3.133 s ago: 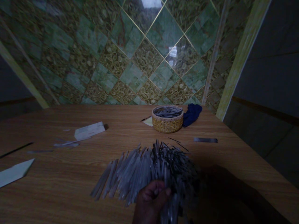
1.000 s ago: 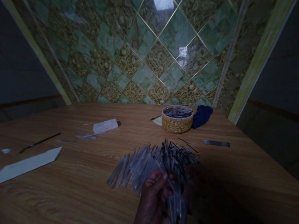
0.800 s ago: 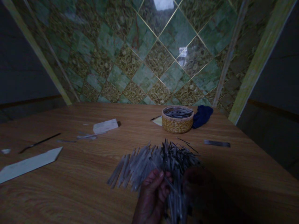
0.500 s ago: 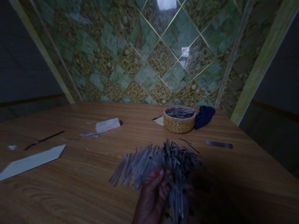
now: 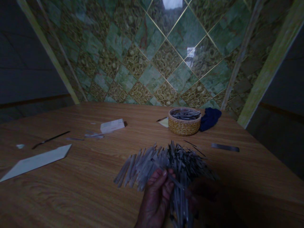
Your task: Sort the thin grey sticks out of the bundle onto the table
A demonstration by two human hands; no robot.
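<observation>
Strip, slim and translucent, crosses the near part of the pile, pinched between nearly closed thumb and fingers of the left hand; the right hand, at the pile's near right, is too dark to read. It looks light, bendy, slick: grip mid-length. Beyond the pile stands a basket

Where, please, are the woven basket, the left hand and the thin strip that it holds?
Woven basket (image 5: 184, 128): head view, on its front outer wall.
Left hand (image 5: 156, 193): head view, on the middle of the hand.
Thin strip (image 5: 177, 183): head view, on its lower part, beyond the fingertips (image 5: 164, 173).
</observation>
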